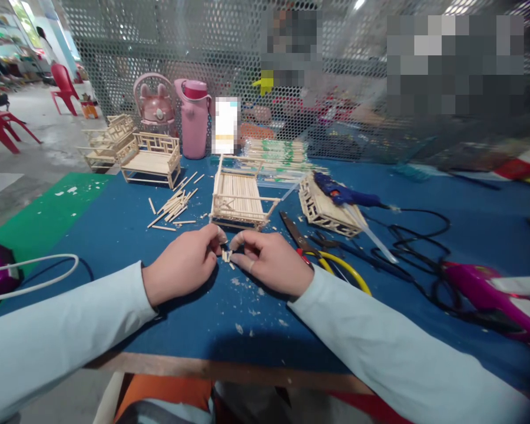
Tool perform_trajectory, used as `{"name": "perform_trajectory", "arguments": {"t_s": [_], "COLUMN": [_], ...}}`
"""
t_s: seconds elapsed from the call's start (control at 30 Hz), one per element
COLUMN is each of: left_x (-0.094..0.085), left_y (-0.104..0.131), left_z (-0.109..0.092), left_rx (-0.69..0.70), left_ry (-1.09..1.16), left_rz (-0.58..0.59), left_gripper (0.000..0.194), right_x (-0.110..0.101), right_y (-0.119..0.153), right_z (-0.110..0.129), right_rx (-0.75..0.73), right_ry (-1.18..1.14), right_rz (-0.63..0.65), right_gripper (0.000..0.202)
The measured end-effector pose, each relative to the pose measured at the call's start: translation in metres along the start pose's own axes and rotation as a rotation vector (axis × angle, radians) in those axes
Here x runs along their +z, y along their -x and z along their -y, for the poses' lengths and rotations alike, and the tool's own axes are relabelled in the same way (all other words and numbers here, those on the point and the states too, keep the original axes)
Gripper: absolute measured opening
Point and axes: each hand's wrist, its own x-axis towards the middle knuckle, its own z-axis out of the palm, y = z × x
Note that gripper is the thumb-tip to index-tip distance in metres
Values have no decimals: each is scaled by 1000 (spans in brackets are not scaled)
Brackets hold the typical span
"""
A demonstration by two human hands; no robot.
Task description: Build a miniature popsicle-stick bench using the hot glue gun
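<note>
Both hands meet at frame centre: left hand [183, 268] and right hand [271, 265] pinch a small wooden stick piece [227, 255] between fingertips, below an unfinished stick bench [241, 197].

A desk [115, 247] covered in blue cloth fills the middle, with a green mat [39, 212] over its corner at 9 o'clock. A perforated metal screen [168, 47] stands behind it at 12 o'clock. At 10 o'clock lies a pale grey floor [30, 147] carrying red plastic chairs [64, 85], with shelves [2, 35] beyond in bright light.
</note>
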Motion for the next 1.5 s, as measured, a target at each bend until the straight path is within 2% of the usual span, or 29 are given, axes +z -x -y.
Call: {"name": "perform_trajectory", "arguments": {"t_s": [0.13,0.33,0.6,0.7,0.77,0.87,0.97,1.13,1.3,1.5], "left_x": [-1,-1,-5,-4,-3,-2,0,3,2,-1], "left_y": [2,7,5,3,2,3,5,6,5,5], "left_z": [-2,-7,-6,-2,-2,-6,-11,-12,-11,-12], "left_rx": [-16,-75,-56,-39,-15,-1,0,24,-23,-13], "left_ry": [-62,-284,-305,-372,-315,-107,74,277,315,188], "left_rz": [-20,27,-54,-36,-46,-81,-40,20,81,105], "left_gripper": [20,18,23,27,26,25,31,22,22,30], "right_x": [-3,-6,-8,-8,-8,-9,-11,-9,-9,-16], "right_y": [0,0,0,0,1,3,5,8,9,10], "right_z": [0,-3,-6,-7,-7,-4,0,2,1,4], "right_rx": [4,29,39,48,40,-8,-81,-212,-291,-189], "right_ry": [-159,-253,-216,-198,-216,-264,-276,-221,-156,-238], "right_rz": [5,15,7,-19,-19,33,58,3,-34,-24], "right_gripper": [8,10,11,11,12,13,13,13,10,12]}}
